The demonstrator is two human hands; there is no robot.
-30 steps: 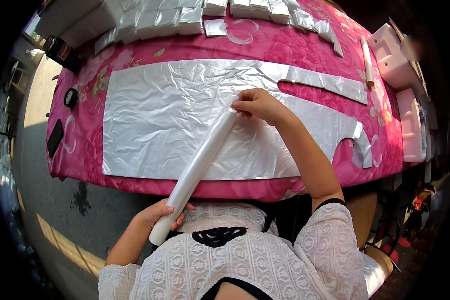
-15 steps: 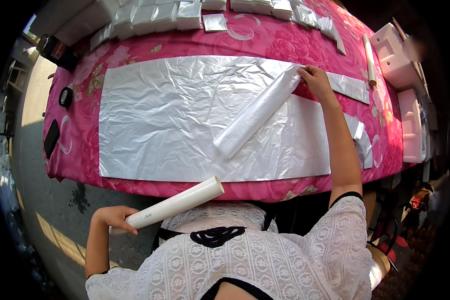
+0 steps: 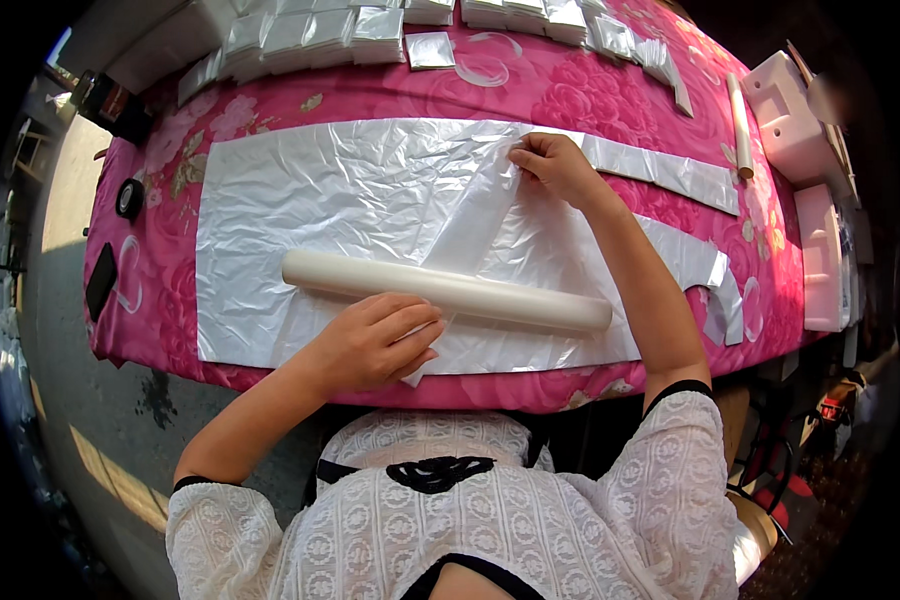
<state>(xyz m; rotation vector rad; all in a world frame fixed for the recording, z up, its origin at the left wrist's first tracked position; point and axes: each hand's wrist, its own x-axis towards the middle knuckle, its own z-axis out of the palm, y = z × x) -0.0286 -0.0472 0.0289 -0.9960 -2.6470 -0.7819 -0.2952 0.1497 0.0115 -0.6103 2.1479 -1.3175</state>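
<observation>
A large white plastic carrier bag (image 3: 300, 200) lies flat and creased across the table, its two handle strips reaching right. On it rests a smooth white tube (image 3: 450, 292), slanting slightly down to the right. My right hand (image 3: 560, 165) pinches the bag's far part, pulling up a narrow fold that runs down behind the tube. On the tube's near side, my left hand (image 3: 385, 342) is closed with curled fingers on the bag, and a small white corner pokes out beneath them. The tube partly hides the fold.
Stacks of folded silvery-white packets (image 3: 320, 35) line the far edge of the pink flowered tablecloth (image 3: 490, 90). A roll of black tape (image 3: 130, 198), a phone (image 3: 101, 282) and a dark jar (image 3: 115, 105) sit left. At right are a thin roll (image 3: 740, 125) and white foam boxes (image 3: 785, 100).
The tube has moved from my left hand near my body onto the bag, and that hand has let go of it. My right hand has shifted left with the pinched plastic.
</observation>
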